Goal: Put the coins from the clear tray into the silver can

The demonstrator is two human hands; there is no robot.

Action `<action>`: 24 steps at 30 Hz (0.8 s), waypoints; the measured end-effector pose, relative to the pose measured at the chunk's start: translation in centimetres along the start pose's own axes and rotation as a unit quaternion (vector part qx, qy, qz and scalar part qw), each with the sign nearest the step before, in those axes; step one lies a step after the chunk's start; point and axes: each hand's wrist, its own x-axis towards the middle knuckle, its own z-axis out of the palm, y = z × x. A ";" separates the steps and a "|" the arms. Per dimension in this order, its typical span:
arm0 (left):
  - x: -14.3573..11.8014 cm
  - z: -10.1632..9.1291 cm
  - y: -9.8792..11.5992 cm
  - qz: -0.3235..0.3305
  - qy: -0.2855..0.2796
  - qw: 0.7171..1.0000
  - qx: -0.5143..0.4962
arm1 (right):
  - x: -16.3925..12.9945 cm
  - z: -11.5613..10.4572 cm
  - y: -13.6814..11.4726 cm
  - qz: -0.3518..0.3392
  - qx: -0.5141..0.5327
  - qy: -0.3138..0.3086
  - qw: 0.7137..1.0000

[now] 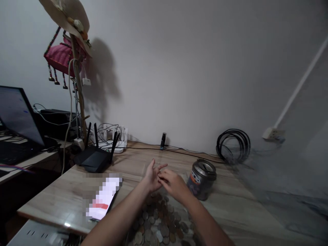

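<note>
Near the front edge of the table [246, 212]: a heap of coins [157, 222], many brownish and grey, lying flat and overlapping, between the two forearms. Just left of the heap, also by the front edge: a phone [104, 198] with lit screen, content blurred. Above the far end of the heap: left hand [153, 177], palm up and open, fingers spread and pointing away. Right hand [173, 184] laid against the left palm, fingertips bent and pressed together on it; whether a coin is pinched there, cannot tell. Just right of the right hand, towards the middle of the table: a metal tin [201, 178], tilted, with a slotted lid on top. Towards the far left corner: a black router [94, 158] with antennas up, and behind it a white power strip [114, 143] with cables. At the far edge by the wall: a small dark bottle [163, 140], upright. At the far right edge: a coil of black cable [233, 145]. Far left, on another desk: a laptop [15, 119], open.
</note>
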 end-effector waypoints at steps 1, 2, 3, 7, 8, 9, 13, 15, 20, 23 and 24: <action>0.0 0.0 0.0 0.005 -0.001 1.000 0.001 | 0.1 0.7 -0.4 -0.002 -0.013 -0.008 1.000; 0.0 0.0 0.0 0.010 -0.005 1.000 0.000 | 0.2 0.9 -0.5 0.003 -0.030 -0.005 1.000; 0.0 0.1 -0.1 0.018 -0.011 1.000 0.001 | 0.1 0.6 -0.3 0.016 -0.051 0.007 0.999; 0.1 0.3 -0.7 0.020 -0.006 0.997 0.075 | -1.0 -3.8 2.9 0.119 -0.170 0.172 0.963; 0.2 0.3 -0.8 0.016 0.008 0.994 0.105 | -1.4 -5.2 4.2 0.165 -0.200 0.215 0.942; 0.3 0.2 -1.0 0.015 0.025 0.991 0.131 | -1.9 -6.5 5.4 0.218 -0.225 0.237 0.919; 0.7 -0.2 -1.0 0.076 0.098 0.972 0.199 | -3.1 -9.1 9.2 0.362 -0.235 0.204 0.879; 0.7 -0.3 -0.7 0.134 0.128 0.948 0.258 | -3.3 -9.1 9.7 0.365 -0.230 0.196 0.880; 0.5 -0.4 0.5 0.227 0.196 0.860 0.413 | -3.2 -8.7 9.6 0.388 -0.241 0.222 0.862; 0.8 -0.8 0.9 0.205 0.208 0.827 0.480 | -3.4 -9.1 9.7 0.408 -0.215 0.192 0.866; 1.0 -0.9 1.0 0.197 0.210 0.812 0.509 | -3.5 -9.3 9.6 0.403 -0.217 0.189 0.869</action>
